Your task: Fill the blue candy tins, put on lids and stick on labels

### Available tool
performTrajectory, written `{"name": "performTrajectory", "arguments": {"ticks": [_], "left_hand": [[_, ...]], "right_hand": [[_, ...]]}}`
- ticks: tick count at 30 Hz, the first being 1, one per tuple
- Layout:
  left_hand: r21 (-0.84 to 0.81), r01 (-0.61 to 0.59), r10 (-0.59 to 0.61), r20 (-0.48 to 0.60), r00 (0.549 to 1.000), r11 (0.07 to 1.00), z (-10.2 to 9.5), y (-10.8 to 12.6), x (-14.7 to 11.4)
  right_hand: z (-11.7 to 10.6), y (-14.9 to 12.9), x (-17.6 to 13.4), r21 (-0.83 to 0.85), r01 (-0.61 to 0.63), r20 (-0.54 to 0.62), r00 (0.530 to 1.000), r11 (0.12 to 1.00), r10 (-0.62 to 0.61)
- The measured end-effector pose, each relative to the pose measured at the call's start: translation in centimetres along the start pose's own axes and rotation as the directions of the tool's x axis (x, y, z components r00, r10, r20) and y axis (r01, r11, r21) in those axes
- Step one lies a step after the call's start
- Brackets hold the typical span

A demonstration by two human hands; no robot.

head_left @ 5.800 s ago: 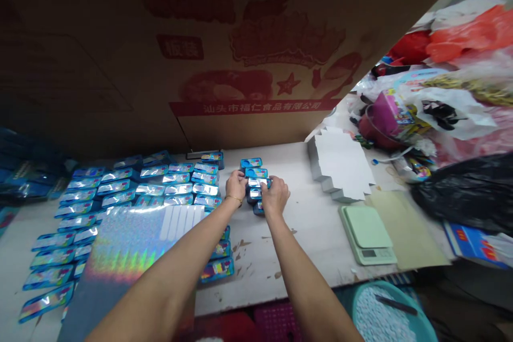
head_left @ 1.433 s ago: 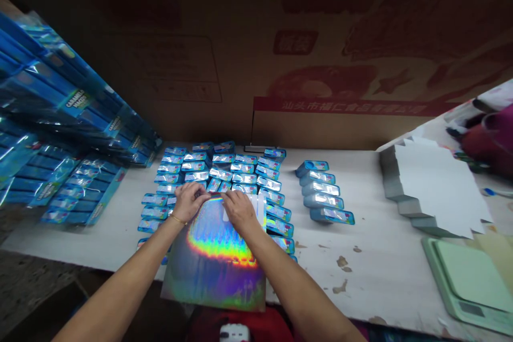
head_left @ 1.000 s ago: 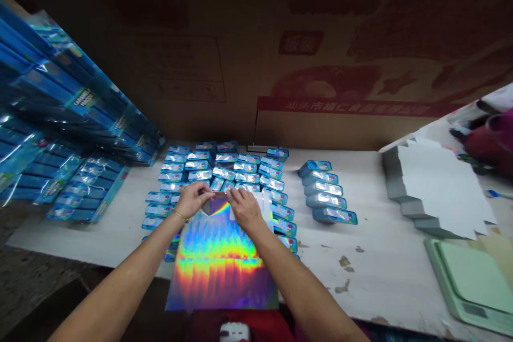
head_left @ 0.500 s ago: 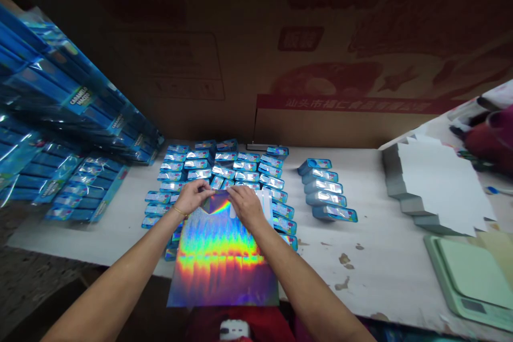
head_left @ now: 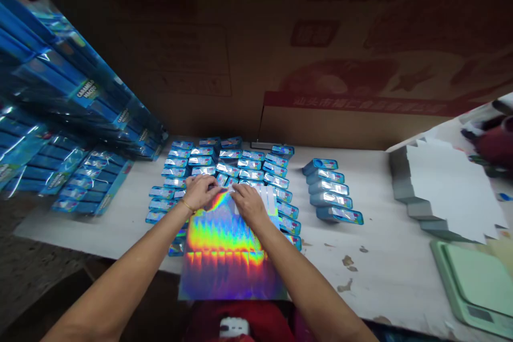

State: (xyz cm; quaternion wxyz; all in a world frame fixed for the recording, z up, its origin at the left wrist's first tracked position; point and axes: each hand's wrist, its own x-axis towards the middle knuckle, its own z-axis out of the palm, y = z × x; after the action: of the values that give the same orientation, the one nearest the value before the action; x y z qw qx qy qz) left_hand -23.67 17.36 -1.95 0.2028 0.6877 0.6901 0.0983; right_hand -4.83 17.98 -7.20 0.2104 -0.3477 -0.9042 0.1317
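A shiny holographic sheet (head_left: 230, 275) with rainbow bands lies in front of me, its near part over the table's front edge. My left hand (head_left: 200, 193) pinches its far edge, fingers closed. Beside it, my right hand (head_left: 249, 204) is also closed on that edge, fingertips a short gap from the left ones. The far edge lifts a little between them; what the fingertips grip exactly is partly hidden. Small blue packs (head_left: 251, 175) stand in rows just behind the hands, and some are covered by the sheet.
Five-pack-like blue row (head_left: 332, 200) stands to the right. Farther right are a stack of white cut card (head_left: 451, 187) and a pale green scale (head_left: 481, 278). Wrapped blue packs (head_left: 96, 96) pile up at left. A large brown carton (head_left: 240, 112) walls off the back.
Both hands have drawn slightly closer together at the sheet's far edge, still pinching it. The whole view has shifted a little, moving the scene rightward.
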Motion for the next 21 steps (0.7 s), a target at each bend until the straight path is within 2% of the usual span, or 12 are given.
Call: {"name": "performTrajectory", "arguments": {"ticks": [3, 6, 9, 10, 12, 14, 15, 16, 18, 20, 21], "left_hand": [[0.091, 0.006, -0.010, 0.039, 0.999, 0.996, 0.1, 0.7, 0.3], [0.133, 0.004, -0.009, 0.037, 0.999, 0.991, 0.6, 0.7, 0.4], [0.145, 0.006, -0.007, 0.008, 1.000, 0.989, 0.8, 0.5, 0.1], [0.129, 0.006, -0.004, -0.013, 1.000, 0.992, 0.7, 0.7, 0.1], [0.027, -0.014, 0.016, -0.079, 0.997, 1.000, 0.4, 1.6, 0.2], [-0.220, -0.061, 0.033, -0.129, 0.991, 0.974, 0.4, 3.6, 0.7], [-0.390, -0.067, 0.024, -0.114, 0.993, 0.918, 0.6, 4.9, 1.1], [-0.563, -0.043, 0.009, -0.062, 0.998, 0.825, 0.9, 6.5, 1.6], [-0.818, 0.094, -0.014, 0.105, 0.994, 0.568, 2.1, 9.9, 2.6], [-0.915, 0.220, -0.042, 0.218, 0.975, 0.338, 3.7, 13.0, 3.7], [-0.934, 0.244, -0.052, 0.239, 0.970, 0.260, 4.6, 14.4, 4.3]], "right_hand": [[-0.2, -0.3, 0.5, 0.083, -0.044, -0.029, 0.998, 0.996, 0.047], [-1.4, -1.1, 1.1, 0.218, -0.100, -0.029, 0.994, 0.971, 0.109], [-4.0, -1.4, 1.2, 0.457, -0.218, -0.027, 0.966, 0.863, 0.258], [-5.1, -1.1, 1.0, 0.550, -0.272, -0.033, 0.938, 0.790, 0.346], [-7.4, 0.0, 0.5, 0.711, -0.354, -0.035, 0.846, 0.608, 0.533], [-9.2, 1.8, -0.2, 0.820, -0.378, -0.007, 0.745, 0.430, 0.667], [-9.9, 2.8, -0.7, 0.857, -0.373, 0.011, 0.701, 0.355, 0.713], [-10.4, 3.8, -1.2, 0.887, -0.362, 0.026, 0.660, 0.287, 0.751], [-11.0, 5.6, -2.3, 0.926, -0.333, 0.049, 0.573, 0.177, 0.818], [-11.2, 7.2, -3.5, 0.944, -0.312, 0.061, 0.481, 0.106, 0.875], [-11.3, 8.0, -4.2, 0.948, -0.309, 0.067, 0.439, 0.080, 0.896]]}}
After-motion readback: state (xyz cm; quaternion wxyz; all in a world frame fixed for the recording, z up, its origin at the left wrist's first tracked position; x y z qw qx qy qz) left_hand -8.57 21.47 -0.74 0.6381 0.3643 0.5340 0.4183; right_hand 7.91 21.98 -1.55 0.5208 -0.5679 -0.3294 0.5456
